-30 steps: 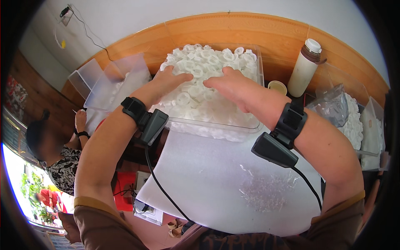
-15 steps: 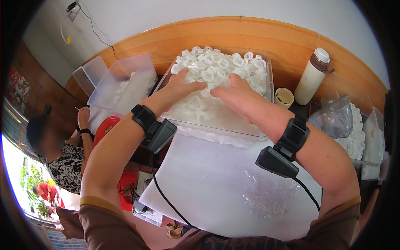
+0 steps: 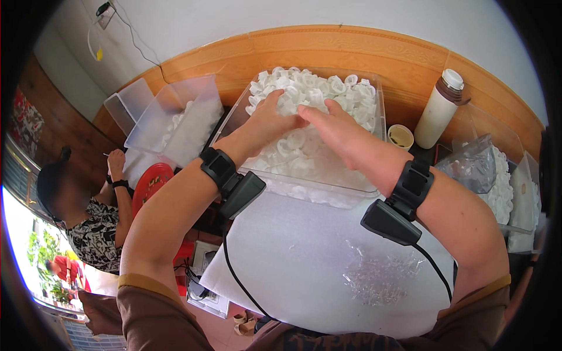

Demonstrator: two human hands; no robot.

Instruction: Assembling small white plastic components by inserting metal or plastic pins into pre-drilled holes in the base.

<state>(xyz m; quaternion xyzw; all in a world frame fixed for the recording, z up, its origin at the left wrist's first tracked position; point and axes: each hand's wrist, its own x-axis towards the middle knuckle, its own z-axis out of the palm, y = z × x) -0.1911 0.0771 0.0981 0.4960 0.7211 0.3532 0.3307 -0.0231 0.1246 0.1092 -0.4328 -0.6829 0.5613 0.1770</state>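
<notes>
A clear plastic bin (image 3: 345, 188) is heaped with small white ring-shaped plastic parts (image 3: 293, 79). Over the heap, my left hand (image 3: 272, 121) has its thumb spread from the index finger, its other fingers hidden. Beside it, my right hand (image 3: 336, 130) also keeps thumb and index finger apart, with the remaining fingers out of sight. The two thumbs come together over the middle of the heap. White parts lie directly behind and below both hands; I see none clearly gripped. Black straps with small dark devices sit on both forearms.
A white foam sheet (image 3: 281, 263) in front bears a pile of thin clear plastic pieces (image 3: 380, 275). A thermos (image 3: 439, 111) and a cup (image 3: 400, 137) stand at right, near another bin of white parts (image 3: 502, 187). Left are a clear bin (image 3: 175, 117), a red stool (image 3: 153, 181) and a seated person (image 3: 93, 228).
My left hand has shifted right and the gap between the hands has narrowed. The thumbs now meet, the right one raised a little. The bins and the foam sheet stay in place.
</notes>
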